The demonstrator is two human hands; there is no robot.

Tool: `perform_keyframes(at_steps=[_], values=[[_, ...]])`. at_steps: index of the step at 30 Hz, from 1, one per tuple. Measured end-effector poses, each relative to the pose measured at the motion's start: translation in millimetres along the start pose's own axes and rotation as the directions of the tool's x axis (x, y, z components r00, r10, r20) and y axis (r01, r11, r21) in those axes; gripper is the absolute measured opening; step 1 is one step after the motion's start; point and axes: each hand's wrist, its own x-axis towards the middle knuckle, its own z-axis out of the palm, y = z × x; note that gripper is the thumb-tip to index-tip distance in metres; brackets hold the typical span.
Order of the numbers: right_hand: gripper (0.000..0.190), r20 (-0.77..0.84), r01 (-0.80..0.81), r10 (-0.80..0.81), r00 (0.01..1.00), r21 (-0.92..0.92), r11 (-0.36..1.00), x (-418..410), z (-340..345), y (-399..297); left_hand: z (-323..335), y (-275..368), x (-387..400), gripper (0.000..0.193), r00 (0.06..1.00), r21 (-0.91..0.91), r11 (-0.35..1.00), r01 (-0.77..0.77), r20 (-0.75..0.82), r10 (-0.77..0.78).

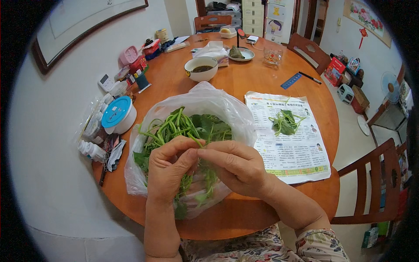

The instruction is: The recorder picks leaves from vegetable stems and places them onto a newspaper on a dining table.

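Note:
Both my hands meet above an opened white plastic bag (226, 98) that holds a heap of leafy green vegetables (173, 124). Between the thumb and forefinger of my left hand (173, 163) a green stem (195, 140) is pinched. My right hand (239, 167) grips the same stem close by, fingertips touching those of the left. Leaves hang below the hands, though where they join the stem is hidden. Right of the bag, a newspaper sheet (294, 157) lies flat with a small pile of picked leaves and stems (286, 122) on it.
A blue-lidded tub (114, 113), jars and small bottles (93, 150) crowd the left edge of the wooden table (248, 213). Beyond the bag stand a bowl of dark liquid (201, 68), a tissue pack (212, 54), a plate (247, 54) and a glass ashtray (272, 57). A chair (373, 186) stands at right.

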Motion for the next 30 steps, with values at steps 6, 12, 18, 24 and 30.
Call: perform_keyframes(at_steps=[6,12,18,24,30], values=[[0.039,0.062,-0.046,0.038,0.997,0.138,0.989,1,-3,-1,-1,0,1,0.008,0.999,-0.086,0.995,-0.04,0.03,0.042],[0.03,0.105,-0.152,0.146,0.984,0.05,0.987,6,-22,4,8,4,0,0.005,0.999,0.037,0.999,-0.015,-0.028,0.016],[0.015,0.088,-0.19,0.175,0.981,0.224,0.956,11,-27,9,17,1,-4,0.005,0.994,0.458,0.883,-0.107,0.039,0.1],[0.012,0.134,-0.289,0.269,0.954,0.163,0.944,7,-26,7,19,3,0,0.009,0.928,0.632,0.695,-0.343,0.112,0.356],[0.008,0.209,-0.358,0.336,0.919,0.078,0.931,9,-31,6,21,5,1,0.011,0.896,0.674,0.614,-0.411,0.172,0.41]])
